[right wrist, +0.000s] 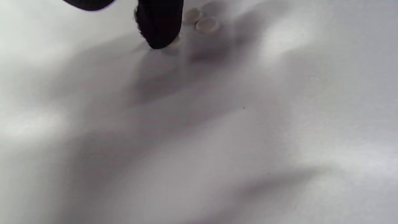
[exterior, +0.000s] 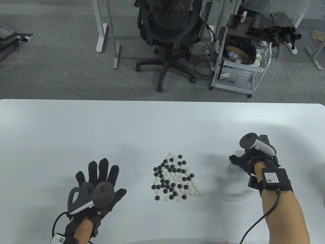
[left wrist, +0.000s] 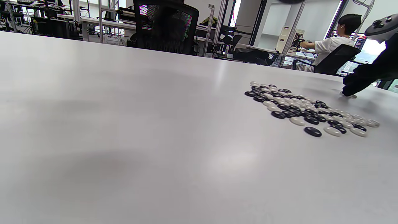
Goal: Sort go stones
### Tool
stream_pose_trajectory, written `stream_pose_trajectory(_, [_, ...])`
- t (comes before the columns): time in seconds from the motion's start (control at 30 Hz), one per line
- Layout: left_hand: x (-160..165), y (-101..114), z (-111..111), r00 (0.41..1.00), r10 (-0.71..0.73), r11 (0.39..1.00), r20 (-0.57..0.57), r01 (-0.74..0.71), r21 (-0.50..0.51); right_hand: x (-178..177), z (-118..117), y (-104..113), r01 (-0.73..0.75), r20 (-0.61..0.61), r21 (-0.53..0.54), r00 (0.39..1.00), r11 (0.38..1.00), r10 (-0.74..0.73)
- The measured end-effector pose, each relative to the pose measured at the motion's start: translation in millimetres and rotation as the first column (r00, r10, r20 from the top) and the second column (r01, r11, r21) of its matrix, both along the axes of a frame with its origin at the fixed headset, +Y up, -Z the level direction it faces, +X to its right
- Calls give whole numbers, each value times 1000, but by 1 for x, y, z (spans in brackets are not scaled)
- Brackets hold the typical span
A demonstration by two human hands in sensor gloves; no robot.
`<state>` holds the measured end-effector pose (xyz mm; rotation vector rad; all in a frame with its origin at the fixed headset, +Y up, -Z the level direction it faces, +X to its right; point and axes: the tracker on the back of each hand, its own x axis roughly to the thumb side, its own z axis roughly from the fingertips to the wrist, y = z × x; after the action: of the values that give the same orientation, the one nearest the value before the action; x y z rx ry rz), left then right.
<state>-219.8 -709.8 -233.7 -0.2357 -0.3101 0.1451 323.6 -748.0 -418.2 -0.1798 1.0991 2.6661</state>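
White labels on wrist modules (exterior: 271,177): print too small, unreadable.

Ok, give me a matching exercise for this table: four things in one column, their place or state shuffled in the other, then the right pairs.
Things:
1. left hand
2. right hand
3. mixed pile of black and white stones
4. few white stones

Places or states:
A. middle of the table
B. fingers spread flat, left of the pile
C. beside the right fingertip, apart from the pile
D. fingers curled down, tip at the table, right of the pile

Pairs: 1-B, 2-D, 3-A, 4-C
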Motion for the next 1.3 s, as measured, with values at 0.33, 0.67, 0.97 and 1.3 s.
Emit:
stream_pose_trajectory(0.33, [0,0,0,1000,6,1000,-3,-6,2,-15,-2,14,61,-13,43,998,997,-61])
stream_pose_trajectory(0.67, [1,0,0,1000,1,1000,-2,-1,-2,-131,16,19,161,-364,-60,916,985,-171])
stream_pose_trajectory(0.97, [-1,1,1,1000,12,1000,-6,-12,7,-171,19,-4,168,-430,-98,882,981,-194])
stream_pose_trajectory(1.3, [-3,2,1,1000,19,1000,-7,-19,12,-100,-10,-2,42,-195,-57,979,997,-53])
